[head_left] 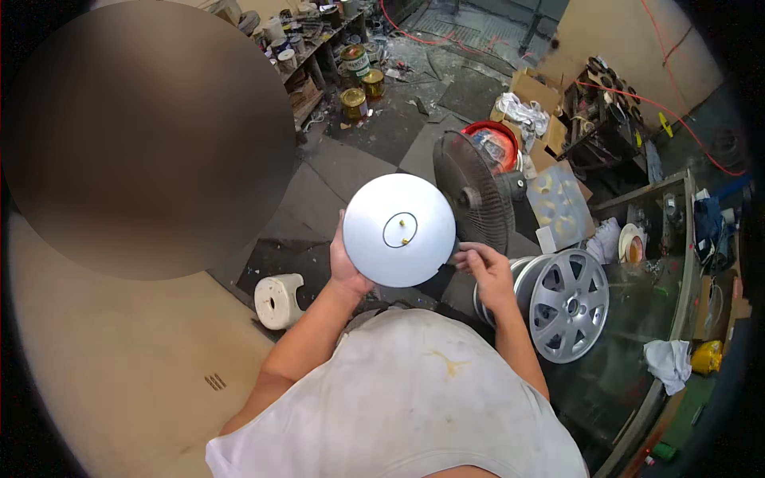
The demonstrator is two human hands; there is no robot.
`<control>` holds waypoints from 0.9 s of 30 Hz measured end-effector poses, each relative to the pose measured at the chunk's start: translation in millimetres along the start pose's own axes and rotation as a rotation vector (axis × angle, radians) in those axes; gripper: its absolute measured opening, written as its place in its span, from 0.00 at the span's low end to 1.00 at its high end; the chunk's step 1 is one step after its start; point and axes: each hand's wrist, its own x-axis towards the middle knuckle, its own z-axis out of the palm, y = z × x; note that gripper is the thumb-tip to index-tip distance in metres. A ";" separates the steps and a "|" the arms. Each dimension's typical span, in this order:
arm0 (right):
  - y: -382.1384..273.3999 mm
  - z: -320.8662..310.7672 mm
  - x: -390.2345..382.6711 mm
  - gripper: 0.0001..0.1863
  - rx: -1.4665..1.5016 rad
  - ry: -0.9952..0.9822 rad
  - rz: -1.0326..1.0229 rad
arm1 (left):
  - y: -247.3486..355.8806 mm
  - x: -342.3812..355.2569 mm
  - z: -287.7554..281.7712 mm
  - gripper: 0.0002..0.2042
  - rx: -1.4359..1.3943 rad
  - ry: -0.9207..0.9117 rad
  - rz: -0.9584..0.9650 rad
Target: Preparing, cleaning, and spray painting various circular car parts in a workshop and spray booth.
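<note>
Above a scuffed floor (343, 159), the left hand (347, 269) curls its fingers around a smooth white disc (399, 230); the right hand (491, 276) half-bends its fingers by its right edge, hold unclear.

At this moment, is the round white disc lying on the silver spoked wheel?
No, the left hand holds the round white disc, and the silver spoked wheel sits apart to its right.

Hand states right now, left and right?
Left hand: holding the round white disc by its left edge.
Right hand: fingers partly curled at the disc's right edge; cannot tell whether it grips anything.
</note>
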 end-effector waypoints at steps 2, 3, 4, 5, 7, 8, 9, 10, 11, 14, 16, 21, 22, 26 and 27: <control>-8.5 41.8 21.5 0.18 0.035 -0.051 -0.009 | 31.8 7.2 -14.5 0.34 -0.043 0.025 -0.003; -14.3 60.6 30.4 0.19 0.107 -0.088 0.017 | 46.8 7.8 -21.4 0.34 -0.052 0.021 -0.005; -17.1 76.9 39.2 0.20 0.181 -0.127 0.045 | 61.4 5.3 -27.5 0.34 -0.053 0.026 -0.003; -16.4 90.1 47.7 0.20 0.174 -0.121 0.045 | 74.8 4.8 -33.1 0.34 -0.052 0.027 -0.005; -10.6 114.8 62.4 0.20 0.265 -0.135 0.159 | 97.6 1.8 -48.4 0.34 -0.048 0.061 -0.012; -10.6 127.0 72.8 0.19 0.273 -0.145 0.179 | 109.0 1.1 -53.7 0.34 -0.034 0.095 -0.018; -11.6 139.6 81.2 0.19 0.272 -0.135 0.180 | 119.5 0.1 -59.5 0.34 -0.035 0.092 -0.028; -13.2 153.5 88.9 0.19 0.240 -0.126 0.209 | 129.2 -0.8 -65.9 0.34 -0.051 0.112 -0.018; -15.1 165.8 95.2 0.19 0.216 -0.099 0.236 | 138.5 1.9 -71.8 0.33 -0.059 0.126 -0.026; -18.3 188.7 119.3 0.24 0.306 -0.151 0.241 | 152.7 24.6 -111.6 0.31 0.055 0.295 0.028; -2.8 195.6 142.0 0.24 0.295 -0.114 0.220 | 166.8 36.3 -128.0 0.30 0.017 0.291 0.019; -26.6 204.2 230.4 0.23 0.100 -0.284 0.022 | 218.2 87.0 -124.7 0.28 0.453 0.436 0.198; -18.7 198.0 241.2 0.23 0.099 -0.266 0.012 | 217.5 99.8 -135.5 0.28 0.459 0.419 0.189; -22.4 201.5 317.8 0.24 0.041 -0.317 -0.075 | 240.2 172.5 -130.0 0.21 0.968 0.467 0.151; -25.5 197.1 335.9 0.25 -0.031 -0.301 -0.058 | 245.9 194.3 -117.6 0.20 0.929 0.517 0.099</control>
